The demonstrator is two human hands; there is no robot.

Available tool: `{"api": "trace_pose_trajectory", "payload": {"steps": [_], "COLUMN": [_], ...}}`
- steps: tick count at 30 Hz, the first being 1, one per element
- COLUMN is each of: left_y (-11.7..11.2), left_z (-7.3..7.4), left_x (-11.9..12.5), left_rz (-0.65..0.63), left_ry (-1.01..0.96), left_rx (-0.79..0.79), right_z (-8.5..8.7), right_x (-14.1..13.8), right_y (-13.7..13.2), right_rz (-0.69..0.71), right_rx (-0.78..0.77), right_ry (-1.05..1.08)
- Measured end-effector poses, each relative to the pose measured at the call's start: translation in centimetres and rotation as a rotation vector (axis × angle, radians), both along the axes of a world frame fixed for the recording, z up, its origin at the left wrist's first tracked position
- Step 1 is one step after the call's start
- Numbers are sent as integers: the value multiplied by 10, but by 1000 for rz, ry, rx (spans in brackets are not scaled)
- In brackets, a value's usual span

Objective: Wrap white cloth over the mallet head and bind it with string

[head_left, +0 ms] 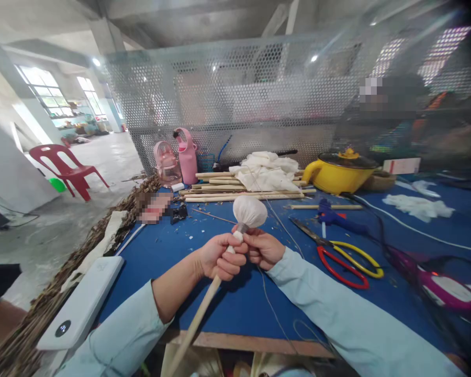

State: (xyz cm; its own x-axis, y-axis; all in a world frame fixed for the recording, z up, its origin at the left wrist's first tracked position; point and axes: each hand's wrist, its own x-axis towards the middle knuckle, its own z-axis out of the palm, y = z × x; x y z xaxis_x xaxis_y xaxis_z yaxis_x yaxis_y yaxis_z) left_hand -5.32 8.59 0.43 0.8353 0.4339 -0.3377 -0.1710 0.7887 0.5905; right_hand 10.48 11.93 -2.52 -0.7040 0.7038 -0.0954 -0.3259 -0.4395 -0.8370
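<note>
My left hand (pixel 225 257) is wrapped round a pale wooden stick (pixel 194 327), which slants up from the lower edge of the view. At its upper end sits a round head covered in white cloth (pixel 250 210), gathered at the neck with a grey band and white wrapping below. Close against that neck, my right hand (pixel 262 247) is closed with thumb and forefinger pinched. A thin thread (pixel 272 306) trails from beneath the right hand toward the table's front edge; the fingers hide where it starts.
Scissors (pixel 337 256) with red and yellow handles and a purple-and-white tool (pixel 447 288) lie right. Behind are wooden sticks (pixel 215 187), white cloth (pixel 265 170), a yellow pot (pixel 339 175) and a pink bottle (pixel 187 165). A white power bank (pixel 84 301) lies left, beside dried stalks (pixel 82 259).
</note>
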Motion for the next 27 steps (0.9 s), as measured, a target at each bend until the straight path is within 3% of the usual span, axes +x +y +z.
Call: {"api": "trace_pose_trajectory", "payload": {"steps": [2, 8, 10, 12, 16, 19, 24, 27], "left_y": [1, -7, -5, -1, 7, 7, 2, -2], "left_z": [1, -1, 0, 3, 9, 5, 2, 6], "left_x": [3, 17, 19, 20, 22, 23, 17, 13], "left_rz": [75, 563, 638, 629, 527, 568, 670, 707], "left_ry": [122, 706, 872, 984, 985, 972, 887, 753], "left_rx": [138, 750, 974, 1087, 937, 869, 679, 553], "right_z": [-1, 6, 8, 9, 9, 6, 6, 15], "right_x": [-1, -7, -8, -9, -10, -10, -9, -9], "right_y": [3, 4, 4, 4, 5, 6, 6, -1], "right_rz": [-52, -182, -228, -264, -299, -297, -393, -494], "right_rx": [4, -27, -44, -50, -29, 37, 412, 529], "right_ry": [-11, -73, -102, -132, -203, -289, -436, -468]}}
